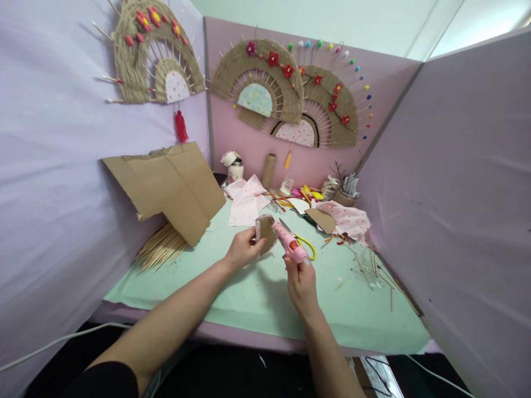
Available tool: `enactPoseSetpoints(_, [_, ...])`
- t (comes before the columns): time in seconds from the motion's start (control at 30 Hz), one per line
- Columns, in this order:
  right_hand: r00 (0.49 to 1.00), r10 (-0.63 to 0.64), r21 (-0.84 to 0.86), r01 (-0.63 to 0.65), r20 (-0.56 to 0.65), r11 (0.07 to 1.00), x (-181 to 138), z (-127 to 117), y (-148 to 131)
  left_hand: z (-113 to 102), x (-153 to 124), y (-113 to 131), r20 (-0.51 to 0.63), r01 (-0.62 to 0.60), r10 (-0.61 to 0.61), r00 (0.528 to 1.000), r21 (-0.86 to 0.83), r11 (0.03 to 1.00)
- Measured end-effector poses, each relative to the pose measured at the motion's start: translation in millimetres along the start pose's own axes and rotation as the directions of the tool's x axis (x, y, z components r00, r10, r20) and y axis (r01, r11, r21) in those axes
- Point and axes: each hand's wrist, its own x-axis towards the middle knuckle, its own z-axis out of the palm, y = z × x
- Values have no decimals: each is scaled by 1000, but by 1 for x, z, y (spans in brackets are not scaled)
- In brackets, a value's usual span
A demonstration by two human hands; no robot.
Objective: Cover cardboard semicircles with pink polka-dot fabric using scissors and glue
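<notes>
My left hand (244, 247) pinches a small cardboard piece (267, 236) by its left side, holding it tilted above the table. Pale fabric shows along the edge of that piece. Wrapped around the handle of a pink hot glue gun (292, 246) is my right hand (300, 279). The gun's front end points up and left, close to the cardboard's right edge; whether they touch I cannot tell. Just behind the gun lie scissors (307, 247) with yellow handles, partly hidden by it.
A large cardboard sheet (174, 188) leans at left over a bundle of thin sticks (161, 246). Dotted fabric (246, 202) and another dotted cloth (348, 218) lie toward the back. Loose sticks (373, 271) are scattered at right. Twine fans (265, 63) hang on the walls.
</notes>
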Motion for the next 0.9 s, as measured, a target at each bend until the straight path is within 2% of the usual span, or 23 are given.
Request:
enactPoseSetpoints(0.33, [998,-53,-62,51,-33,997,0,2,3,-1,0,0,-21,-28,29,999,44,999])
enactPoseSetpoints(0.57, [996,-85,-80,84,-13,993,1,3,2,0,0,1,-52,-71,75,996,75,995])
enactPoseSetpoints(0.9, [992,-122,-115,119,-22,986,2,3,-1,0,-2,3,-37,-107,117,992,198,974])
